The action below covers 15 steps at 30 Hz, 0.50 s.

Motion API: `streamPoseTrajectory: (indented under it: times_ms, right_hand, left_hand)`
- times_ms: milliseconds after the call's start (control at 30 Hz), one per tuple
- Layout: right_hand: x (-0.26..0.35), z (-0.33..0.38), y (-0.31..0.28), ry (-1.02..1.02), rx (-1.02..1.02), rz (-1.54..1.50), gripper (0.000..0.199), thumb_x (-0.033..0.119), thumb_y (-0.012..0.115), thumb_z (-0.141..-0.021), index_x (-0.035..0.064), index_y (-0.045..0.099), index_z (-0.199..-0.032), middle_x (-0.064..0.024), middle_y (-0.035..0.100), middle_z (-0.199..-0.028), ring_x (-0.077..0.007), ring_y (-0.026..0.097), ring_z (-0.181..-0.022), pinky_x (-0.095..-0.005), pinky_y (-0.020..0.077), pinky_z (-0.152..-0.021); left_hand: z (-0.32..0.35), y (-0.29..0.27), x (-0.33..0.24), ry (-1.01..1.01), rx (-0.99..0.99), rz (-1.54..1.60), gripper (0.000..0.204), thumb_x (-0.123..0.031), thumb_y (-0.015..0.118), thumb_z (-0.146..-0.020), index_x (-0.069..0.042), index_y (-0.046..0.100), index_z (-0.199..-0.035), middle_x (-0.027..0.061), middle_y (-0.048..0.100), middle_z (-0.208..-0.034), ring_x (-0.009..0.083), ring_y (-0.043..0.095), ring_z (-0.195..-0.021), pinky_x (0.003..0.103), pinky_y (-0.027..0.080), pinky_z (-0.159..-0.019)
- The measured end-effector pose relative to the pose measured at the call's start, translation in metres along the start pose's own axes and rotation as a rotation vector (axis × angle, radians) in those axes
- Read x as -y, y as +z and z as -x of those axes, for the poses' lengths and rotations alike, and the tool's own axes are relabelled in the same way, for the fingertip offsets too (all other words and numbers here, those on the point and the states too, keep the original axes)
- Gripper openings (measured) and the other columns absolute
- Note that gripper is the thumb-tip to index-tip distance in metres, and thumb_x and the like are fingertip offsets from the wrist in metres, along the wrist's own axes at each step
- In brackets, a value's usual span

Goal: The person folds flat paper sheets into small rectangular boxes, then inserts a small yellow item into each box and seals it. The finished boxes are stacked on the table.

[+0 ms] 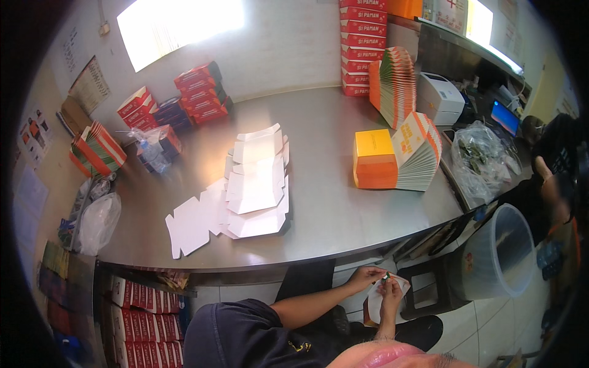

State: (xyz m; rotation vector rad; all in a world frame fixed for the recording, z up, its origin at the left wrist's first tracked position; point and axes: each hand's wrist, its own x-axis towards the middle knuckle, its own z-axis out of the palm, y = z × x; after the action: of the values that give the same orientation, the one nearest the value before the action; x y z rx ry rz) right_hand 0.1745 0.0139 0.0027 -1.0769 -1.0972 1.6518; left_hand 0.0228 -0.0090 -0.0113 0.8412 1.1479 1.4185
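Low beside the near edge of the steel table, both my hands are together over my lap. My left hand is closed, its fingertips pinching a small green-and-white thing whose kind is too small to tell. Just right of it, my right hand is closed too, its fingers meeting at the same spot. A white piece of paper or thin card with an orange-brown edge hangs at my hands, partly covered by my right hand. Above them on the table lie white unfolded cartons, partly overlapping.
A yellow-orange box stands against fanned flat cartons on the right. Red boxes are stacked behind. A clear bucket sits by a black stool. Another person's hand shows at far right.
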Motion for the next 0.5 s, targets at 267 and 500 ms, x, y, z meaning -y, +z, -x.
streamPoseTrajectory:
  times_ms: [267,500]
  right_hand:
    - [0.004,0.009,0.012,-0.224,-0.112,0.175,0.012,0.008,0.063,-0.099,-0.0019,0.064,-0.107,-0.0068,0.07,-0.092,-0.0127,0.068,-0.078,-0.0243,0.0534,-0.066]
    - [-0.017,0.003,0.007,-0.28,-0.095,0.169,0.019,0.007,0.063,-0.099,-0.0049,0.064,-0.113,-0.0088,0.07,-0.097,-0.0139,0.068,-0.083,-0.0266,0.056,-0.073]
  left_hand:
    - [0.009,0.006,-0.017,0.091,-0.019,-0.344,0.034,-0.022,0.076,-0.091,-0.005,0.072,-0.12,0.0094,0.073,-0.104,0.0125,0.068,-0.094,0.029,0.055,-0.084]
    - [0.014,0.01,-0.028,0.2,-0.094,-0.392,0.033,-0.025,0.081,-0.085,-0.002,0.072,-0.106,0.0091,0.072,-0.097,0.0154,0.069,-0.09,0.031,0.055,-0.083]
